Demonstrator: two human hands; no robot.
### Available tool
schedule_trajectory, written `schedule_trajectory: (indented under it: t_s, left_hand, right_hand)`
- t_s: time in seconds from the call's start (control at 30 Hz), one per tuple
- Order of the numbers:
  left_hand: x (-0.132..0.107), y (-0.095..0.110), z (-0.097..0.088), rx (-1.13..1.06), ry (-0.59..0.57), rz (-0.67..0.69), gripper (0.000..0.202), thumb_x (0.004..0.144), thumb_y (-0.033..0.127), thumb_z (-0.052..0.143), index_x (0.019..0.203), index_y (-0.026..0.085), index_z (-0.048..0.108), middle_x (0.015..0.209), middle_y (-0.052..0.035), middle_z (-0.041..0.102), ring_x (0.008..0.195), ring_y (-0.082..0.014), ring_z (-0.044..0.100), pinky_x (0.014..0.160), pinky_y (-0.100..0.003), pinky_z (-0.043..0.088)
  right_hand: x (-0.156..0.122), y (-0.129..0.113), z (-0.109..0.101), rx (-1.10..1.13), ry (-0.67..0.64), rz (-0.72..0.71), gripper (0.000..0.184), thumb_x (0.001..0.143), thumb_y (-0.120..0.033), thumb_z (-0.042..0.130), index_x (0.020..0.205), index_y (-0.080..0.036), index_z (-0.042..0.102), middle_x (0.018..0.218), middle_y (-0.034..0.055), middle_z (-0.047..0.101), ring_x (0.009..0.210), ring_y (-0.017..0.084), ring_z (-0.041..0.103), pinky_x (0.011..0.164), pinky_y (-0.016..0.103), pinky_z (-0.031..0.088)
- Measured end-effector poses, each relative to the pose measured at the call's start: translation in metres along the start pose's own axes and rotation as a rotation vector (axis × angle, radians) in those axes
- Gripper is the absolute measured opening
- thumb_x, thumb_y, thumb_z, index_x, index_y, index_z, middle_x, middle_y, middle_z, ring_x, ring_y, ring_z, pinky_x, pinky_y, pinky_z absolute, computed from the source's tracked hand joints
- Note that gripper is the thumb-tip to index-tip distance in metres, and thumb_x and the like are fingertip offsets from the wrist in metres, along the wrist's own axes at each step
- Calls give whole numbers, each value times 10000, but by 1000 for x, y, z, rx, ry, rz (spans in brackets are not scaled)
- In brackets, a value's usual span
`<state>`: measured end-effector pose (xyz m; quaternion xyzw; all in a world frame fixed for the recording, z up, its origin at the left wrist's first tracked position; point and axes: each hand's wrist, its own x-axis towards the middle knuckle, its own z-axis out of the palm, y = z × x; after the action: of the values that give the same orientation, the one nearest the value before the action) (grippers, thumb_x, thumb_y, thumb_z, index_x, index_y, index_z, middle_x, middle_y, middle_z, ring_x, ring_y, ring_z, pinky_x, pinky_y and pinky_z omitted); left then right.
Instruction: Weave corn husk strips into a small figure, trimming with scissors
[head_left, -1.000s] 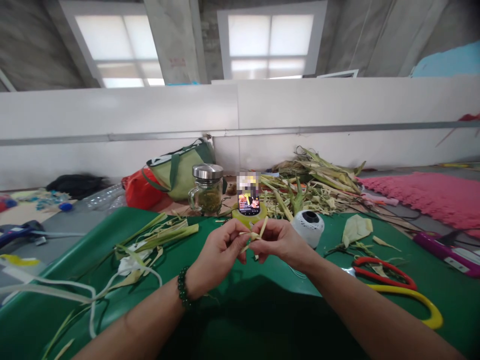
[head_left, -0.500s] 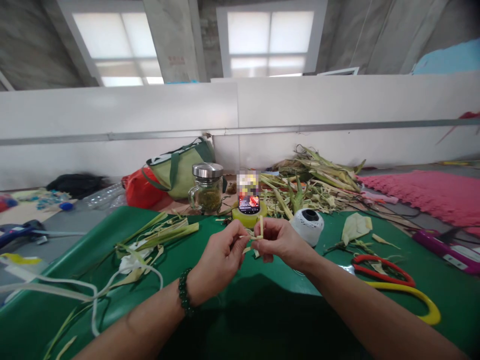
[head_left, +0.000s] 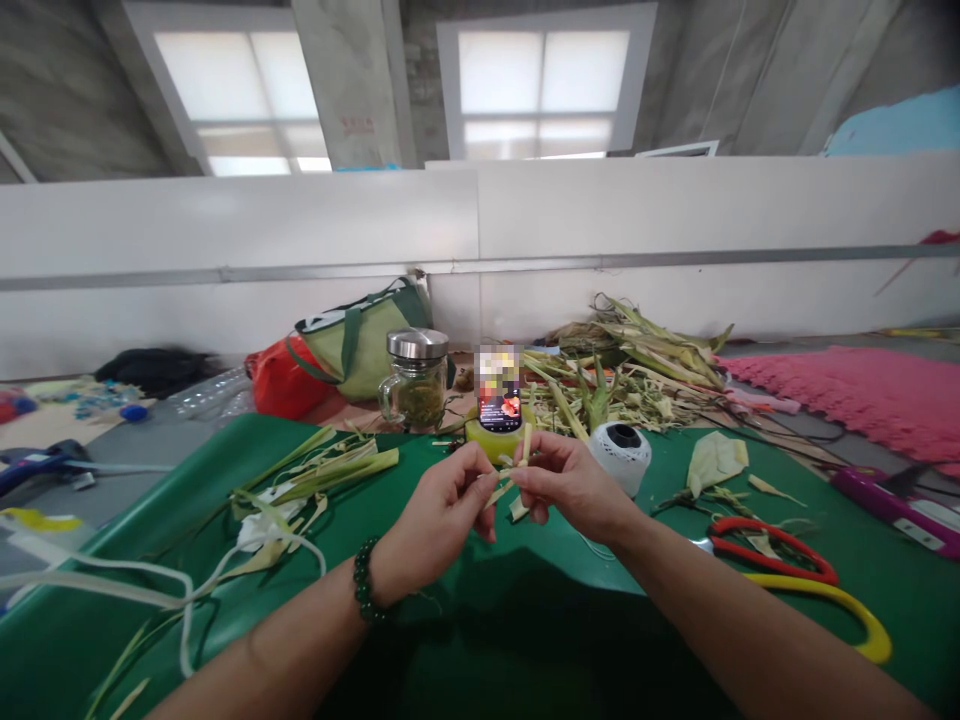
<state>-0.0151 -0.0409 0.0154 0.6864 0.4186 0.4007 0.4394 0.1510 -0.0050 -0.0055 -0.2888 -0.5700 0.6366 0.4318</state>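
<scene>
Left hand (head_left: 442, 510) and right hand (head_left: 566, 483) both pinched on pale leaf strips (head_left: 512, 478), held between them above the green counter (head_left: 450, 640); white thread spool (head_left: 621, 455) just beyond, scissors (head_left: 787, 575) at right

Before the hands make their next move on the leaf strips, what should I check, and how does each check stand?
1. Left hand pinches the leaf strips: ok.
2. Right hand pinches them too: ok.
3. Strips held above the green mat, not resting on it: ok.
4. How the strips cross between the fingers: cannot tell, too small.
5. Scissors lie on the mat right of the right forearm, untouched: ok.
6. White thread spool stands behind the right hand, apart from it: ok.
</scene>
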Motion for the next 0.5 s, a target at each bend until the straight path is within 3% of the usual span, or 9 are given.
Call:
schedule_trajectory:
  t_s: [0.13,0.23,0.37,0.5]
  left_hand:
    - [2,3,-7,23,-10,42,201,831,356,506,738,179,491,641,24,545,605,-135,564,588,-244,445]
    - [3,3,-10,62,-58,65,286,813,355,546,1021,162,571,812,-22,629,764,-166,580,684,-258,452]
    - [7,-2,-11,59,-155,4,462,795,375,571,1193,141,583,724,-20,637,599,-133,517,557,-229,416]
    - [10,-5,-12,68,-89,35,405,797,332,563,1147,150,650,664,-6,629,535,-109,465,509,-207,387]
  right_hand:
    - [2,4,-1,-14,-52,20,326,644,-388,770,767,-165,566,523,-44,614,409,72,548,387,163,466]
    - [2,7,2,-64,-97,19,328,665,-406,756,793,-160,581,574,-30,632,459,88,581,429,189,498]
    - [0,3,4,-108,-145,16,352,708,-449,712,865,-159,590,638,-1,662,521,109,616,486,214,513]
    - [-1,2,3,-82,-179,26,368,777,-524,601,894,-178,557,697,11,644,623,154,646,571,291,548]
